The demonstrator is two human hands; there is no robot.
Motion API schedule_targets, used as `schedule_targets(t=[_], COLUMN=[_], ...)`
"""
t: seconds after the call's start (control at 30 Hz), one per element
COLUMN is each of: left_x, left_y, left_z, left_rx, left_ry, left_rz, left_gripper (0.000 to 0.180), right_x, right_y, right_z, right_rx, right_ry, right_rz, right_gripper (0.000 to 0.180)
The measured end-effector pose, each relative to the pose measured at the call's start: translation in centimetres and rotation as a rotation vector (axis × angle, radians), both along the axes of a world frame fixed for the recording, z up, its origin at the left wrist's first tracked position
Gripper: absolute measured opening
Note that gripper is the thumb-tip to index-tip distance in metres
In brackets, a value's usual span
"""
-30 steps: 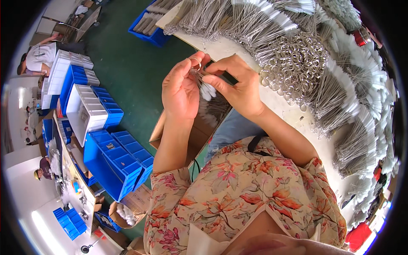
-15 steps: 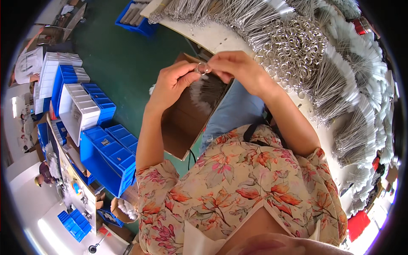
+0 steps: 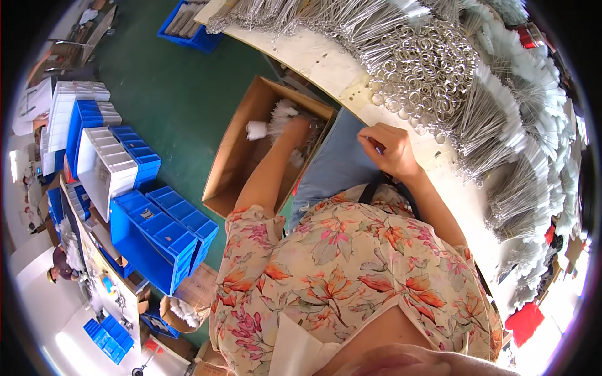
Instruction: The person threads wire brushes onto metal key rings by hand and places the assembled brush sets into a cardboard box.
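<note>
My left hand (image 3: pixel 297 131) reaches down into an open cardboard box (image 3: pixel 229 164) beside my leg. White-tipped wire brushes (image 3: pixel 285 113) lie in the box, right by this hand; its fingers are hidden, so its grip does not show. At the table edge, my right hand (image 3: pixel 390 150) is raised with its fingers curled closed. What these fingers hold, if anything, I cannot make out. Just beyond it, a pile of shiny metal rings (image 3: pixel 426 72) rests on the pale table (image 3: pixel 351 94).
Bundles of wire brushes (image 3: pixel 501 125) line the table's far and right sides. Blue crates (image 3: pixel 153 241) and a white crate (image 3: pixel 106 163) stand at left on the green floor (image 3: pixel 169 94). A blue bin (image 3: pixel 191 37) sits by the table's far end. Another person (image 3: pixel 61 263) is at far left.
My hands were together holding a metal ring over the box. Now they are apart: the left has gone down into the box, and the right has moved toward the table edge.
</note>
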State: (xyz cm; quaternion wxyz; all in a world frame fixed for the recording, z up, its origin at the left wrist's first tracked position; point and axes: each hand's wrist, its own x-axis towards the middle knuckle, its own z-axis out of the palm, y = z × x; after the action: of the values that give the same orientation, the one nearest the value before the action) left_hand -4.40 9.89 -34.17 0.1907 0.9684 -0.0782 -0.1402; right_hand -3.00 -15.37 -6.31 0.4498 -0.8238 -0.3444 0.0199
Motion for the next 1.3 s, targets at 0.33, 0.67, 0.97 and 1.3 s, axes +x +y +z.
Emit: schedule_targets(t=[0.33, 0.67, 0.97, 1.3], left_x=[-10.5, 11.4, 40.8, 41.4], left_y=[1.4, -1.9, -12.4, -15.4], left_z=[-2.8, 34.6, 35.2, 36.2], left_rx=[0.191, -0.727, -0.254, -0.205], left_ry=[0.259, -0.793, -0.68, -0.92], left_rz=[-0.017, 0.416, -0.143, -0.079], left_gripper=[0.025, 0.02, 0.018, 0.012], right_x=[0.6, 0.6, 13.4, 30.2], right_y=[-0.6, -4.9, -20.7, -21.6], right_z=[0.6, 3.3, 11.1, 8.3], right_rx=[0.149, 0.379, -0.123, -0.604], right_ry=[-0.016, 0.057, -0.219, -0.085], right_rz=[0.003, 0.11, -0.517, -0.736], right_gripper=[0.007, 0.008, 0.01, 0.016])
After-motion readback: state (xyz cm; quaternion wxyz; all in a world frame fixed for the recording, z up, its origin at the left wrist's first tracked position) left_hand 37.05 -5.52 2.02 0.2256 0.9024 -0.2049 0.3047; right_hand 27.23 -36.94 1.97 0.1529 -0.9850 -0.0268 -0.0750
